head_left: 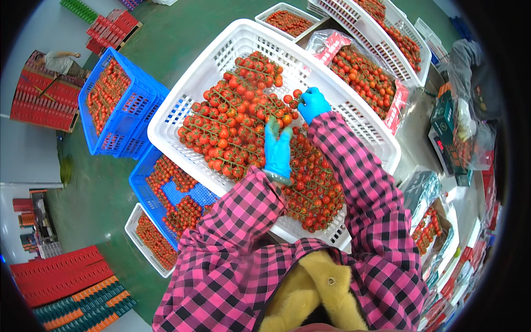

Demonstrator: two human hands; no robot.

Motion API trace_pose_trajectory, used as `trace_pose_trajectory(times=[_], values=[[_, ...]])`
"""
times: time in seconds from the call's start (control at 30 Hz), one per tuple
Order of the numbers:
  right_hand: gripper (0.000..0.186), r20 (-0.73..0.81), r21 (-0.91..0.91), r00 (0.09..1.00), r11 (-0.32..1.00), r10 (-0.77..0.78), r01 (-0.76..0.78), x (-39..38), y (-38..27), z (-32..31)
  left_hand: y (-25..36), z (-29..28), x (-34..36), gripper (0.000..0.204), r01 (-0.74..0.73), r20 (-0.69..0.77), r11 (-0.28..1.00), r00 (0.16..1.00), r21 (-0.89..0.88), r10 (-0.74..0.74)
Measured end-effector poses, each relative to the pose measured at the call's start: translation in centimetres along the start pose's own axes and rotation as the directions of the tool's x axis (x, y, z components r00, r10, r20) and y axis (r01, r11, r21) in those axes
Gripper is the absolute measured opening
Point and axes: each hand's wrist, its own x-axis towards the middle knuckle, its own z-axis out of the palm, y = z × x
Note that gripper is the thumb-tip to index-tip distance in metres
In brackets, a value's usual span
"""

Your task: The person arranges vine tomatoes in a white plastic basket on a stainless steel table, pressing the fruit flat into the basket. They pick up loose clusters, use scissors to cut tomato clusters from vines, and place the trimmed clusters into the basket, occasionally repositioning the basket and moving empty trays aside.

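A large white crate [182,83] in front of me holds many red cherry tomatoes [232,133] on green vines. Both my hands wear blue gloves and are over the crate. My right hand [313,104] is closed, its fingertips pinching the end of a cherry tomato vine [289,105] near the crate's right wall. Just left of it and nearer to me, my left hand [277,152] has its thumb and fingers apart, the fingertips touching tomatoes of the same bunch. My left forearm crosses the crate's near rim, and my right sleeve hides part of the contents.
Stacked blue crates [116,105] with tomatoes stand at the left, a lower blue crate [145,166] and a small white crate [133,221] below them. At the right are a plastic-lined tomato box [365,77], more white crates [354,19] and a green carton [442,124]. Another person [61,63] is far left.
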Motion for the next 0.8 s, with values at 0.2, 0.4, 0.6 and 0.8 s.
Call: trace_pose_trajectory(times=[0.2, 0.4, 0.6, 0.8], values=[[0.022, 0.403, 0.519, 0.846, 0.849, -0.349, 0.102, -0.1, -6.6, -5.4, 2.2, -0.9, 3.4, 0.027, -0.148, -0.229, 0.971, 0.968, -0.186, 0.103], [0.071, 0.162, -0.156, 0.898, 0.888, -0.408, 0.432, 9.9, -8.7, 0.7, 5.1, -2.2, 2.7, 0.021, 0.259, 0.154, 0.786, 0.966, -0.561, -0.208], [0.055, -0.041, 0.387, 0.985, 0.906, -0.170, 0.172, 8.8, -5.9, 2.3, 5.7, -1.9, 2.6, 0.041, 0.234, 0.131, 0.830, 0.972, -0.506, -0.195], [0.031, 0.356, 0.666, 0.912, -0.630, -0.203, -0.401, -7.4, 0.6, -4.6, 4.4, -2.3, 3.4, 0.021, 0.336, 0.340, 0.832, 0.921, -0.442, -0.192]])
